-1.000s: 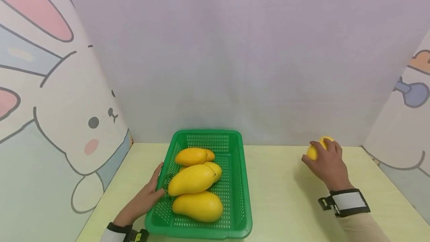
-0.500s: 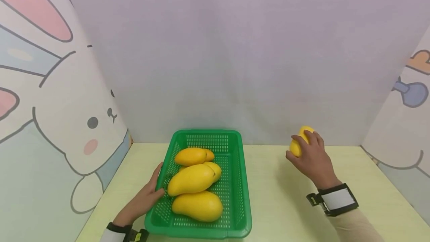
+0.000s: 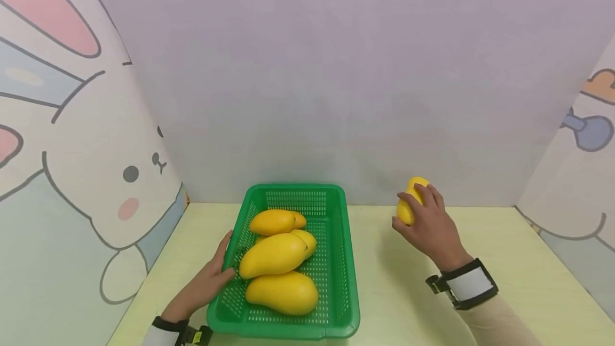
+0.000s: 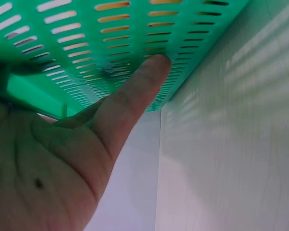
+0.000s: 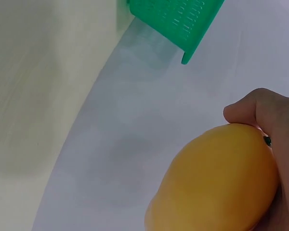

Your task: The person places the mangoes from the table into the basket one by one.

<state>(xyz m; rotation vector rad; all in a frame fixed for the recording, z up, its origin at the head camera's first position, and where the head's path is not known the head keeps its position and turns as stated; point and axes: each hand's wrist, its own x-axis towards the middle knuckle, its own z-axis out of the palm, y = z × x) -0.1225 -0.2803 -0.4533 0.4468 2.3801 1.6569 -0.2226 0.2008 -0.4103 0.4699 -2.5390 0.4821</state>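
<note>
A yellow mango is in my right hand, right of the basket; thumb and fingers grip its sides. The right wrist view shows this mango large, with the thumb across its stem end. It is raised off the table, its shadow falling below. My left hand holds the left side of a green plastic basket, thumb at the rim and fingers along the outer wall. In the left wrist view a finger lies against the slotted wall. Several mangoes lie piled in the basket's left half, some partly covered.
The pale yellow table meets a lilac-grey back wall. Side panels with a cartoon rabbit and other drawings stand left and right. The basket's right side shows bare slotted floor.
My right hand has moved left with the mango, towards the basket, and slightly up from the table. The left hand and the basket have stayed in place.
</note>
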